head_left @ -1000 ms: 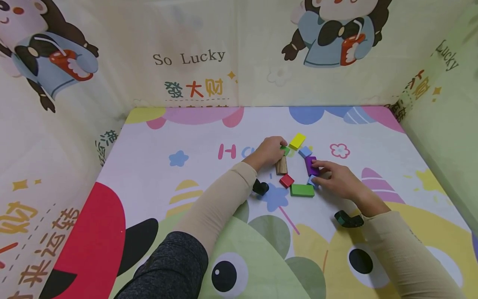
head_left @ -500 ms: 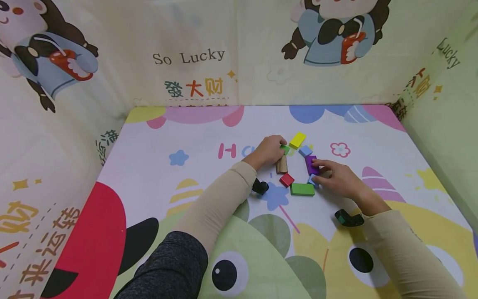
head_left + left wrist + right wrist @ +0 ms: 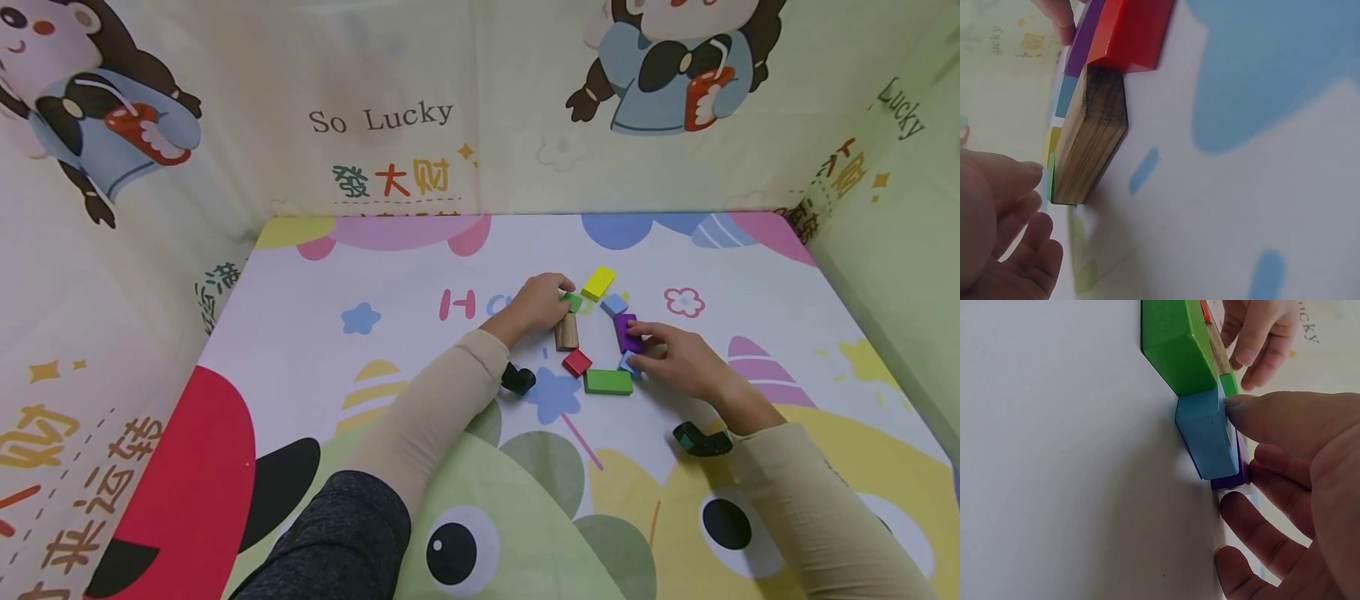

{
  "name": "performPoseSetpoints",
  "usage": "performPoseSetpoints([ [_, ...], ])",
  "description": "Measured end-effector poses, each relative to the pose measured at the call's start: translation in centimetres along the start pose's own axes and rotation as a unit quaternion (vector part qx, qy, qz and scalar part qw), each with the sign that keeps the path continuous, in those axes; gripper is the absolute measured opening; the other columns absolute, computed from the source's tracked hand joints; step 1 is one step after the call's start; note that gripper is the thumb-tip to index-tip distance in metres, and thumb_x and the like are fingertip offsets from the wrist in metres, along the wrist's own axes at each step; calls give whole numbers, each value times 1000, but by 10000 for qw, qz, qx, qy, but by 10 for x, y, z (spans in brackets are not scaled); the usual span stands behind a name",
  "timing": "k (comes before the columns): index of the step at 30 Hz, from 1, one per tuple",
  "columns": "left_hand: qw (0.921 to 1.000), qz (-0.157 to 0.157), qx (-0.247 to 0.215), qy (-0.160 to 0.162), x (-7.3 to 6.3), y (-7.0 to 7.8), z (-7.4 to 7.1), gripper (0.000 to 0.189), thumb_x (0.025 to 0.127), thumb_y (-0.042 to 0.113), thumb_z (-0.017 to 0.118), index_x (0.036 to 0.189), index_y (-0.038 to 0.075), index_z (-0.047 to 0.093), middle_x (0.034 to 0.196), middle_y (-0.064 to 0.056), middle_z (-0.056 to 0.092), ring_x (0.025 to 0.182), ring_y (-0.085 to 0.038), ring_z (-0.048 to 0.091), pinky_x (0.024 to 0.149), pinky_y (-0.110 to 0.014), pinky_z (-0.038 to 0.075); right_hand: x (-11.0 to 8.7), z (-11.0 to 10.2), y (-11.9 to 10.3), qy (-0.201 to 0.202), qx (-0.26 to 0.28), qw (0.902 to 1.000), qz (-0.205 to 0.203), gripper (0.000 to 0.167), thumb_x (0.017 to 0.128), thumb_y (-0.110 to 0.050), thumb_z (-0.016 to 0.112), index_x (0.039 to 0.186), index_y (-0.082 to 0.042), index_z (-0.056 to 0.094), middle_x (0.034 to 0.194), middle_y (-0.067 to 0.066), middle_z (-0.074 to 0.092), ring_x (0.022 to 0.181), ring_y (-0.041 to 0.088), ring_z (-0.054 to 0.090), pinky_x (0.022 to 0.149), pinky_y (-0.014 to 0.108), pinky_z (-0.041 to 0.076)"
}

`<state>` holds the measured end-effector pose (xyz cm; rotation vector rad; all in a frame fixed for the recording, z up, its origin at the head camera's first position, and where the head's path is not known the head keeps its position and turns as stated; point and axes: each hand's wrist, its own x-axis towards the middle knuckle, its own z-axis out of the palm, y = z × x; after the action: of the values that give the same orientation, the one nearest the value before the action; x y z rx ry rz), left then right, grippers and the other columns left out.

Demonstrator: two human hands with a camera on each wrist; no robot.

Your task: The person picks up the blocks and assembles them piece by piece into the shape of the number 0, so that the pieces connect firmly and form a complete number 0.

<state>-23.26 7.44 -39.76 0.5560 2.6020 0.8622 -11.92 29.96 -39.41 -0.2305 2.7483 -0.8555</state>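
A ring of small toy blocks lies on the patterned table. In the head view my left hand is at the small green block, fingers loosely bent; whether they touch it is unclear. Below that sits a wooden block, then a red block and a long green block. With its thumb, my right hand touches the lower blue block; its other fingers spread beside the purple block. Another blue block and a yellow block form the ring's far side.
Cartoon prints cover the tabletop. A cloth wall with lettering rises at the table's back edge, and more cloth hangs on both sides. Dark wrist devices show beside both sleeves.
The blocks and my right hand stay where they were. My left forearm has shifted very slightly to the left.
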Motion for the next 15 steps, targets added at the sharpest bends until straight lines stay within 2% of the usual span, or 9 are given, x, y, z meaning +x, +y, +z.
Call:
performPoseSetpoints([
  [7,9999,108,-76,-49,-7,-3,4,36,100,18,63,135,8,61,131,-5,59,106,-16,53,96,-24,45,0,1,0,44,-24,10000,-9,59,94,-23,71,145,-2,49,123,26,60,108,39,57,89,53,50],
  [15,9995,285,-17,103,-15,-4,5,35,100,20,64,133,7,63,130,-7,60,105,-16,54,94,-25,46,0,1,1,55,-44,10000,-18,59,93,-22,71,144,-1,49,123,27,60,106,39,58,89,53,50],
])
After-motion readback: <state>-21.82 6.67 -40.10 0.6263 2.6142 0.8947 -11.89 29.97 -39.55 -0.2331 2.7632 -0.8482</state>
